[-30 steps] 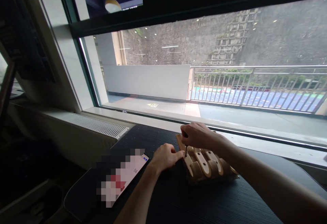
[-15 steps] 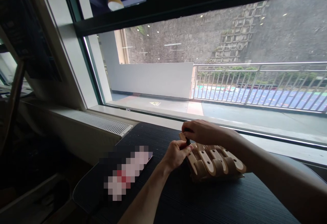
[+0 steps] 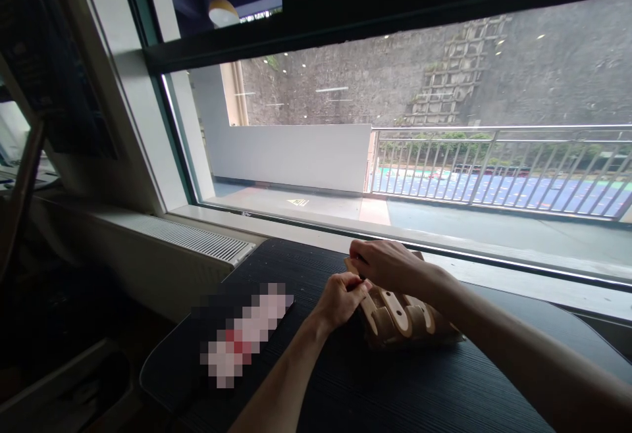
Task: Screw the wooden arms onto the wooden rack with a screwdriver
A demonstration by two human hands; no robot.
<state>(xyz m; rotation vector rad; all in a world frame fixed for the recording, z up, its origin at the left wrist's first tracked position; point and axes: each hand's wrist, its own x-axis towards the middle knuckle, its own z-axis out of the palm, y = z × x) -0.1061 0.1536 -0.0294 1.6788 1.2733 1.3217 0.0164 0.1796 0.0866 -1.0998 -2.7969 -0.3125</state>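
Observation:
A brown, box-like piece (image 3: 417, 341) lies on the dark table, with pale wooden strips (image 3: 396, 311) along its top. The strips have rounded ends and dark holes, and pass under curved brown bands. My left hand (image 3: 340, 299) is closed at its left back corner, thumb and fingers pinched together near the end of a strip. Just above and behind, my right hand (image 3: 382, 263) is closed with its fingers curled down over the same corner. Whatever sits between the fingers of either hand is mostly hidden. My right forearm covers the piece's right part.
On the table (image 3: 276, 387), left of my hands, lies a flat pinkish item (image 3: 249, 334) blurred by pixelation. A white radiator cover (image 3: 192, 239) stands beyond the table's left edge. The window sill (image 3: 316, 232) and a large window run along the back.
My right hand has turned and dropped slightly, its wrist lower over the piece. A dark object that showed below its fingers is now mostly hidden. My left hand has stayed in place.

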